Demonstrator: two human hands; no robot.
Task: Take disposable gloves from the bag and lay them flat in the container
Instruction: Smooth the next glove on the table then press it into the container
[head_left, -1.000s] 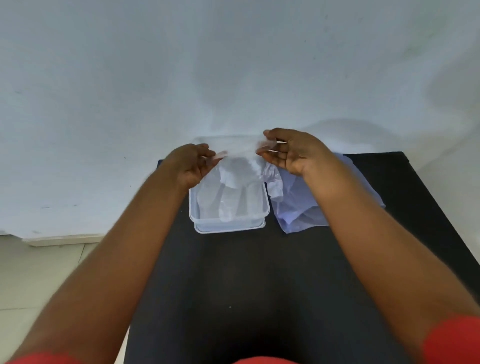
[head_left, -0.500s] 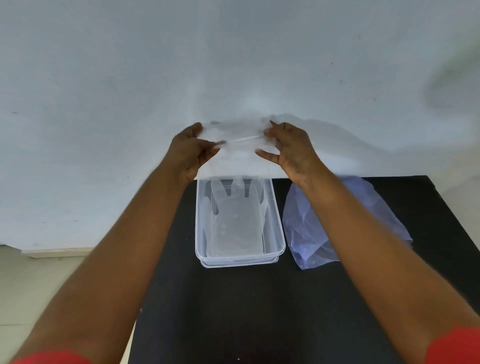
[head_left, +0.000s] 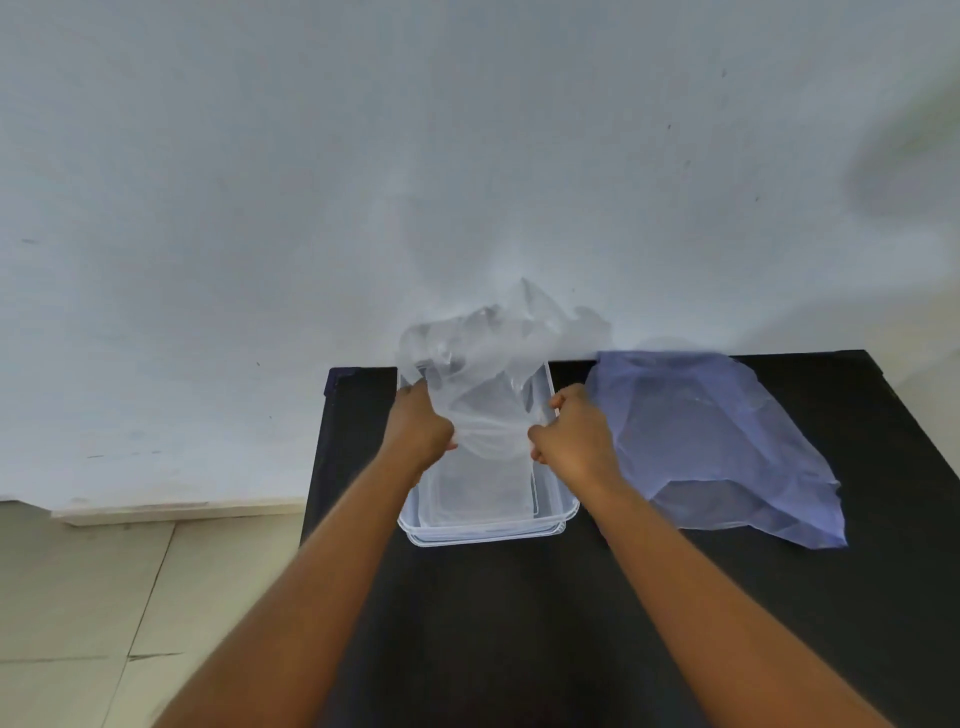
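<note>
Your left hand (head_left: 423, 423) and right hand (head_left: 571, 434) each pinch the thin clear plastic glove (head_left: 485, 364) over the clear rectangular plastic container (head_left: 488, 530) on the black counter (head_left: 519, 623).

No legible text or labels.

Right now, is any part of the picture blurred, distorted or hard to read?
Head view: the clear glove held by the left hand and right hand is smeared and nearly blends into the pale wall; a blurred dark smudge sits at the upper right; the wide lens bends the table edges; the container and purple bag read fairly sharp.
</note>
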